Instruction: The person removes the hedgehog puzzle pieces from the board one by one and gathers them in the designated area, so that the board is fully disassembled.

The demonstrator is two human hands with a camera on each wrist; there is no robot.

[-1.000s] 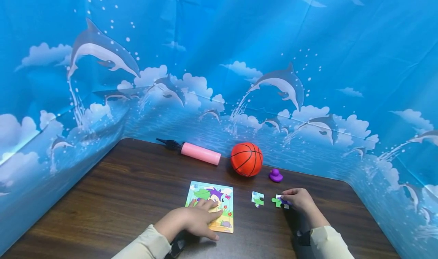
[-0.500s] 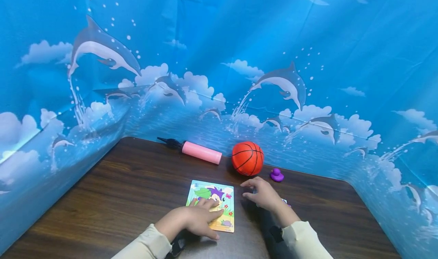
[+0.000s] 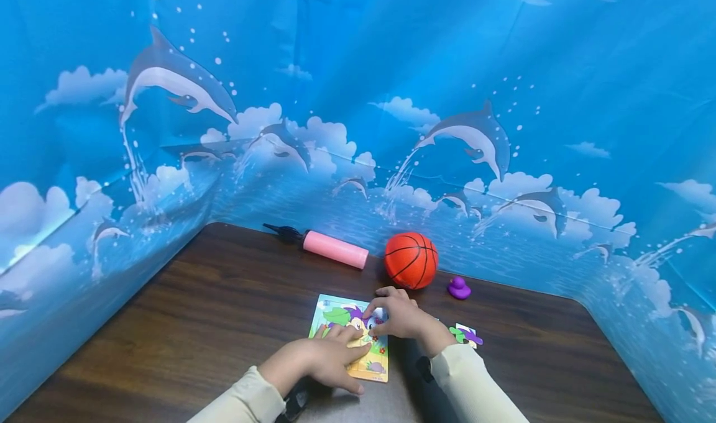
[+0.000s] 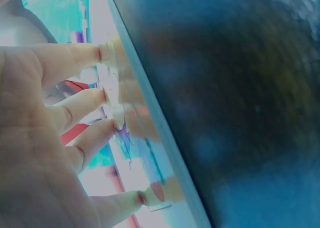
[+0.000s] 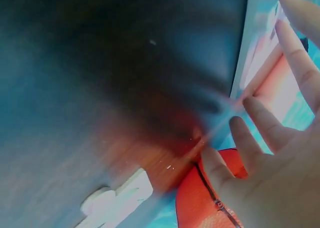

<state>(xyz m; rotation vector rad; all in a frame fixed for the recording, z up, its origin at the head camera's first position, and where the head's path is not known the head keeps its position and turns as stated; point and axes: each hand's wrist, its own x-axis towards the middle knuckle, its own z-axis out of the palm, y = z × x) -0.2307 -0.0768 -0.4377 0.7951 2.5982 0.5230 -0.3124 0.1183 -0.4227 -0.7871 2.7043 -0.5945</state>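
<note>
A jigsaw puzzle point(image 3: 376, 368) with a purple-haired cartoon animal lies flat on the dark table. My left hand point(image 3: 321, 359) rests on its lower left part with fingers spread; in the left wrist view the fingertips point(image 4: 107, 90) press on the picture. My right hand point(image 3: 398, 316) reaches over the upper right part, thumb and index finger apart and touching the surface. Its other fingers point(image 5: 265, 123) extend past the edge in the right wrist view. Right of this hand lies a loose puzzle piece point(image 3: 465, 335); a second is mostly hidden behind the right hand.
An orange-red toy basketball point(image 3: 411, 260) sits just behind the right hand. A purple rubber duck point(image 3: 458, 288) stands to its right, and a pink hand pump point(image 3: 335, 250) lies to its left. A blue dolphin-print sheet point(image 3: 335, 100) rises behind the table point(image 3: 224, 323).
My right hand has left the loose piece on the right and moved left onto the puzzle's upper right part. My left hand stays on the puzzle. The view has shifted slightly.
</note>
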